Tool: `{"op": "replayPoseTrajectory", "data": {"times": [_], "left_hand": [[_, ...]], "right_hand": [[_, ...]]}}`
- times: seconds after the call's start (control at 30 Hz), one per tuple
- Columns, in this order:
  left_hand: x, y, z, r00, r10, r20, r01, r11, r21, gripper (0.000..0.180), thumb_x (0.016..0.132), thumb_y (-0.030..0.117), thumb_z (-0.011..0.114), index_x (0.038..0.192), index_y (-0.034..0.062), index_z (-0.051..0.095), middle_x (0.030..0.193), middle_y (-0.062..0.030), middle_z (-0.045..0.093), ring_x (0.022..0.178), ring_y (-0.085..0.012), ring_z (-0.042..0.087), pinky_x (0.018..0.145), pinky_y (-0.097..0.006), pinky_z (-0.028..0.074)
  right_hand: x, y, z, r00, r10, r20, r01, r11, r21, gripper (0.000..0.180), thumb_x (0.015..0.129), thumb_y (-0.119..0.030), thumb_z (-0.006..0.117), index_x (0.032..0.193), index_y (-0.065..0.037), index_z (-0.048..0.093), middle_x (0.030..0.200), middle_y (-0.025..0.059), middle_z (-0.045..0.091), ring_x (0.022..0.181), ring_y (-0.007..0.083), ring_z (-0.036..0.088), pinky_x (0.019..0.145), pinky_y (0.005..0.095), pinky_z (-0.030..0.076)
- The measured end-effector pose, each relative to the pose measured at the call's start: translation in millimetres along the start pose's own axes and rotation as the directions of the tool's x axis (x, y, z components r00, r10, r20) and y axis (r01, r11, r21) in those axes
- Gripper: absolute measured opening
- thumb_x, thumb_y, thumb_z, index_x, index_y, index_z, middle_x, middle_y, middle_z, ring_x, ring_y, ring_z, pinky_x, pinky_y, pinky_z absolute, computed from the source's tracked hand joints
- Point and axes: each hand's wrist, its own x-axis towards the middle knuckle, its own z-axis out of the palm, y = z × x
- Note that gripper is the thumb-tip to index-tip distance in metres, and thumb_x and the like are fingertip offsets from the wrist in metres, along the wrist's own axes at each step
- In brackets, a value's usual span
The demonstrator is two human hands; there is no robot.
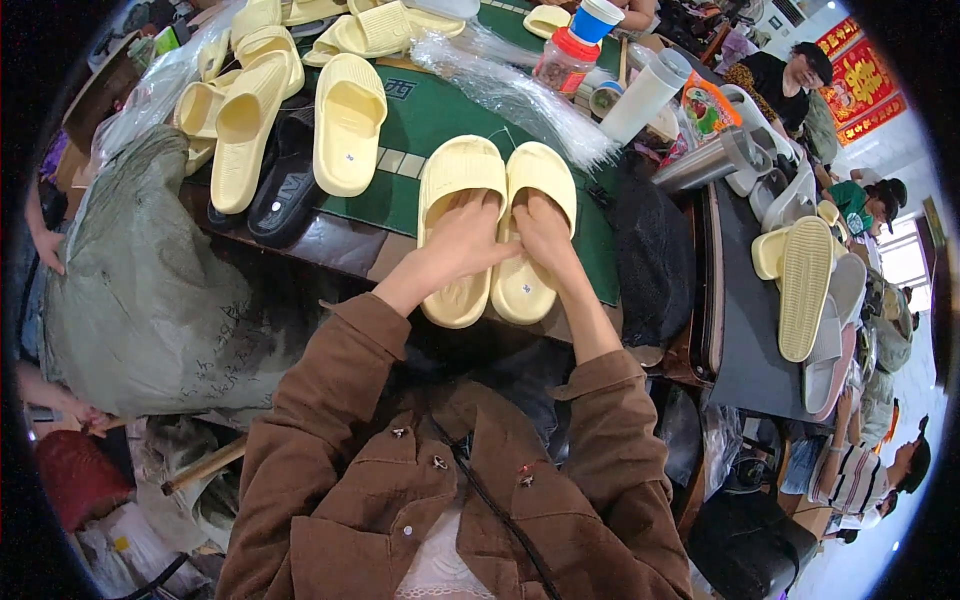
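Note:
Side by side at the table's near edge lies a pair of pale yellow slide sandals, the left slide [458,302] and the right slide [524,296], toes pointing away from me. My left hand [462,240] reaches into the left one, its fingertips hidden under the strap, its thumb stretched across toward the right one. Inside the right one, my right hand [543,236] has its fingers tucked under the strap too. A thin clear strand shows between the two toes.
Left of the pair are another yellow slide [349,125], a black slide [284,195] and a yellow heap. Bundled clear plastic strips [520,95], a red-lidded jar [566,65] and a white tumbler [645,97] stand beyond. A grey-green sack [150,300] bulges at left; several people sit at right.

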Motion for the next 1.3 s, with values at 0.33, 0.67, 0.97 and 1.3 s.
{"op": "replayPoseTrajectory", "data": {"times": [0.33,0.67,0.97,1.3], "left_hand": [[-10.3,1.5,-3.7,0.998,0.067,-0.005,-0.067,0.997,-0.036,0.090,0.067,0.042,0.072,0.130,-0.0091,0.033,0.135,-0.0280,0.034,0.126,-0.0400,0.037,0.103,-0.044,0.035],[12.3,1.3,-1.0,0.999,-0.034,-0.030,0.035,0.999,0.020,0.063,0.077,0.037,0.061,0.119,-0.0088,0.047,0.121,-0.0290,0.049,0.108,-0.0408,0.053,0.092,-0.045,0.044],[20.6,4.6,2.2,0.982,-0.170,0.077,0.171,0.985,0.001,0.056,0.088,0.041,0.049,0.117,-0.0064,0.051,0.119,-0.0281,0.053,0.106,-0.0389,0.056,0.087,-0.045,0.047],[16.5,3.4,0.8,0.981,-0.163,0.102,0.163,0.987,0.011,0.051,0.090,0.038,0.048,0.117,-0.0055,0.051,0.120,-0.0258,0.053,0.105,-0.0384,0.056,0.089,-0.045,0.046]], "right_hand": [[-3.9,-9.5,-2.8,1.000,0.022,0.000,-0.022,1.000,-0.018,0.031,0.087,-0.021,0.043,0.091,0.006,0.058,0.091,0.0283,0.061,0.087,0.0427,0.059,0.082,0.0485,0.043],[-4.4,-4.7,0.3,0.997,-0.016,-0.076,0.018,0.999,0.029,0.028,0.087,-0.019,0.043,0.093,0.005,0.057,0.083,0.0256,0.061,0.083,0.0396,0.060,0.079,0.0474,0.044],[-18.3,-4.5,-19.7,0.996,-0.093,-0.012,0.094,0.987,0.129,0.025,0.086,-0.007,0.048,0.105,0.007,0.051,0.100,0.0283,0.058,0.094,0.0436,0.056,0.084,0.0467,0.044],[-47.6,-23.9,-50.7,0.858,-0.478,-0.186,0.498,0.863,0.081,0.025,0.083,0.001,0.053,0.107,0.003,0.061,0.101,0.0192,0.064,0.091,0.0349,0.062,0.079,0.0404,0.049]]}}
